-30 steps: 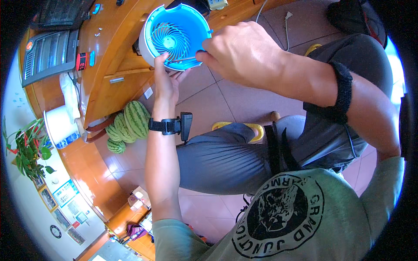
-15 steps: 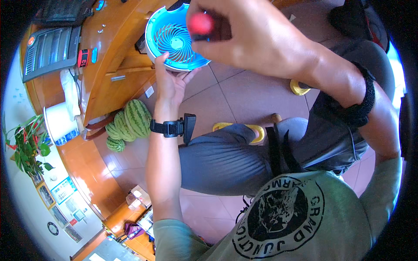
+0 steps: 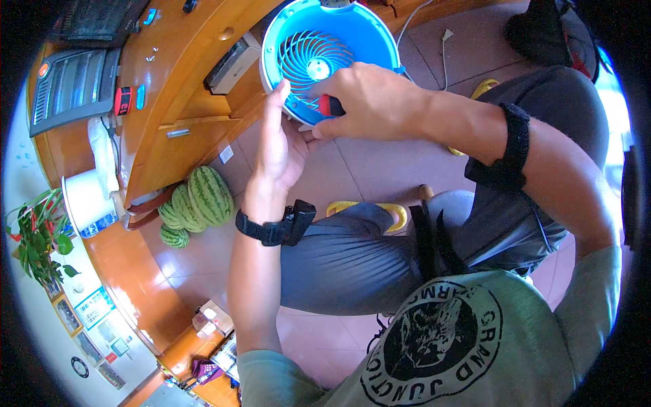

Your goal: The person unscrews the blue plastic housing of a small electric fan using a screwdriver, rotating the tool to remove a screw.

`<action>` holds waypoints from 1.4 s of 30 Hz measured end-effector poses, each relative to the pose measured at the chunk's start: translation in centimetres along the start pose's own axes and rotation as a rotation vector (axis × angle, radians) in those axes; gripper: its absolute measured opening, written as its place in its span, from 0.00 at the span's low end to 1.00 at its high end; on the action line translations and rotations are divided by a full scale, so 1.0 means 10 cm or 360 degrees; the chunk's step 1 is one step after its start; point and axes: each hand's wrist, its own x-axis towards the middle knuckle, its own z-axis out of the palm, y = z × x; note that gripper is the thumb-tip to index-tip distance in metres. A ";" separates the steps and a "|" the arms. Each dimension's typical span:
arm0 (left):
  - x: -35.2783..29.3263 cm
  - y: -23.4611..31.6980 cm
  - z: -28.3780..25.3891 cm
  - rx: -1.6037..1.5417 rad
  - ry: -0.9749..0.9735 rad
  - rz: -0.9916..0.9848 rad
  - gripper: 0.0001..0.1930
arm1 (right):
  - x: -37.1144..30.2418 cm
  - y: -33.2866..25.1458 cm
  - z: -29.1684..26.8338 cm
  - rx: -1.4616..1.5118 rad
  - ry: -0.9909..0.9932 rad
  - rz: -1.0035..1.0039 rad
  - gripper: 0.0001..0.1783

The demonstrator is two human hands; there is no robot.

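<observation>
A round fan housing (image 3: 380, 41), bright blue inside with a white outer shell and a spiral grille, is held up at the top of the view. My left hand (image 3: 281, 146) grips its lower left rim, thumb over the edge and fingers underneath. My right hand (image 3: 376, 102) is closed around a screwdriver (image 3: 327, 105) with a red and black handle, at the housing's lower inner edge. Its tip is too small to make out against the grille.
A wooden desk (image 3: 183, 61) with drawers stands at left, carrying a grey device (image 3: 74, 88). Several watermelons (image 3: 209, 197) lie on the tiled floor beside it. A white bucket (image 3: 88, 200) is farther left. A cable with a plug (image 3: 445, 47) lies at upper right.
The housing has moved right and tilted, showing its deeper inside. My right hand has come down from above it to its lower rim with the screwdriver. My left hand keeps its hold.
</observation>
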 end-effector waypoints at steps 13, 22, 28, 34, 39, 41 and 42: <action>-0.29 0.19 -0.02 0.0346 -0.0220 0.0436 0.42 | -0.13 -0.23 -0.37 0.0278 0.0013 -0.0201 0.16; -0.29 0.27 0.02 0.0394 -0.0188 0.0515 0.38 | -0.11 -0.25 -0.49 0.0413 -0.0147 -0.0114 0.18; -0.34 0.32 0.08 0.0450 -0.0059 0.0607 0.37 | -0.11 -0.28 -0.51 0.0457 -0.0141 -0.0106 0.18; -0.35 0.31 0.09 0.0397 -0.0028 0.0605 0.36 | -0.10 -0.25 -0.52 0.0481 -0.0122 -0.0206 0.14; -0.39 0.32 0.09 0.0422 0.0008 0.0567 0.36 | -0.12 -0.29 -0.55 0.0478 -0.0116 -0.0188 0.10; -0.38 0.32 0.09 0.0401 -0.0001 0.0595 0.37 | -0.12 -0.29 -0.53 0.0491 -0.0081 -0.0193 0.10; -0.38 0.32 0.10 0.0380 -0.0008 0.0623 0.37 | -0.12 -0.28 -0.51 0.0501 -0.0049 -0.0224 0.09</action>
